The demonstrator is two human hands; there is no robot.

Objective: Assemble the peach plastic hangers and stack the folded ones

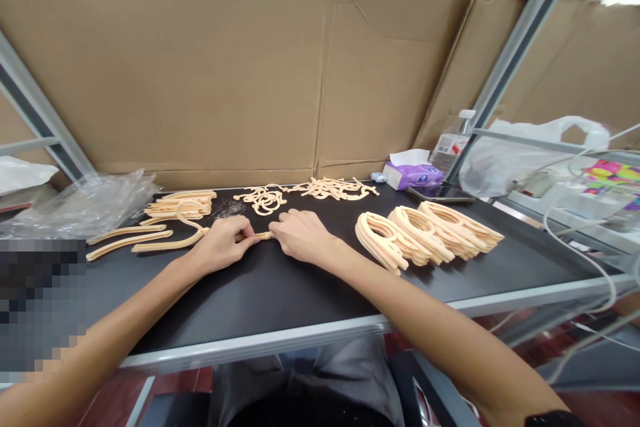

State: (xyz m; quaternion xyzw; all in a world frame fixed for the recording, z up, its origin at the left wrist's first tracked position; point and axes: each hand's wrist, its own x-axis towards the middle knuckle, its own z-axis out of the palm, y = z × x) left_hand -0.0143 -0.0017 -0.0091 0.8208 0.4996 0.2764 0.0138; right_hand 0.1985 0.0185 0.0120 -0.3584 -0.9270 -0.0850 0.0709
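Both my hands meet at the middle of a black table. My left hand and my right hand are closed, pinching the two ends of a short peach-coloured plastic piece held just above the tabletop. A curved peach strip lies right beside my left hand. To my right stands a row of stacked peach hoop-shaped parts. Behind my hands lie small curly peach offcuts and a second heap of offcuts.
A stack of long peach strips and a crumpled clear plastic bag are at the left. A purple tissue pack, a water bottle and a phone sit back right. A cardboard wall backs the table.
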